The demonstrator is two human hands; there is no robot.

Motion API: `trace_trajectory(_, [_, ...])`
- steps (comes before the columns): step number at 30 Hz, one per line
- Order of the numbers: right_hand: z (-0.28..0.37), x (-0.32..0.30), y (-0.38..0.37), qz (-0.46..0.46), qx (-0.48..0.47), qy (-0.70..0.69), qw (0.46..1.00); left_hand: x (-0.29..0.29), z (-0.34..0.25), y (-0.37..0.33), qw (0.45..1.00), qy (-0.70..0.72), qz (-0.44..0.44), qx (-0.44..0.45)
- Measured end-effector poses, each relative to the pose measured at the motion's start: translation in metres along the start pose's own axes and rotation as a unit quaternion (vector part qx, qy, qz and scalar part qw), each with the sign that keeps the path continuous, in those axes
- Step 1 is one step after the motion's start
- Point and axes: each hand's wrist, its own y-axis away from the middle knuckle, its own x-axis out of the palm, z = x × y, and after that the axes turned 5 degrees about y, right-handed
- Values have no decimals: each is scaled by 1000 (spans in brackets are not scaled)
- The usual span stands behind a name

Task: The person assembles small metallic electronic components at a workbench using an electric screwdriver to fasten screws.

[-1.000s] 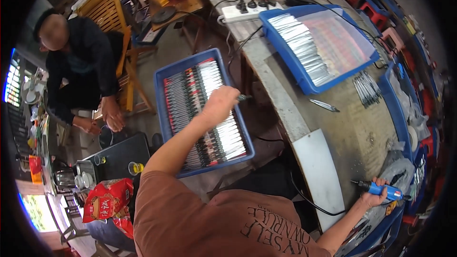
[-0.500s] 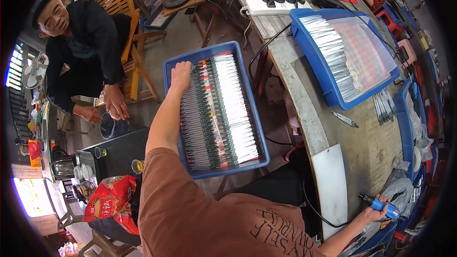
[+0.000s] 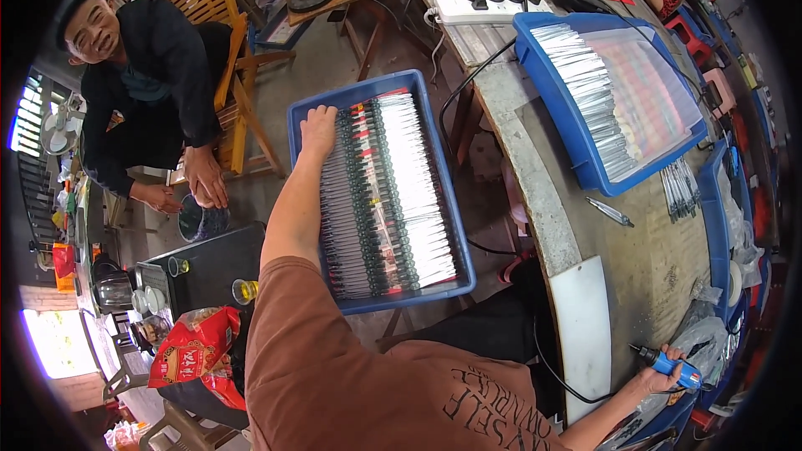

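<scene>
A blue plastic tray [image 3: 462,238] in front of me holds packed rows of slim pen-like pieces [image 3: 372,200], silver at the ends with dark green middles. At its far left corner, my left hand [image 3: 317,129] is closed over the end of the row. Its fingertips are hidden, so what they grip cannot be made out. Over at the lower right, my right hand [image 3: 657,378] is wrapped round a blue handheld electric screwdriver [image 3: 678,369] with a dark tip. That tool is above the workbench [image 3: 618,259], beside some clear plastic bags [image 3: 706,338].
A second blue tray [image 3: 576,154] of silver pieces rests on the bench, near a loose piece [image 3: 610,211] and a small bunch [image 3: 681,190]. A power strip [image 3: 484,7] with cables lies behind. A person [image 3: 154,92] sits at the left, near a dark table [image 3: 217,271].
The view has shifted very slightly. Both of my hands keep their places, the left at the tray's corner and the right on the electric screwdriver. The seated person's head has tilted a little.
</scene>
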Motion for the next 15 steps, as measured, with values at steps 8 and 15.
trace_trajectory(8, [-2,-8,-1,21,1,-26,999,-5,-4,30,998,40,-47,8])
trace_trajectory(15, [-2,-5,1,31,1,-44,999,-3,-3,17,999,45,-20,-4])
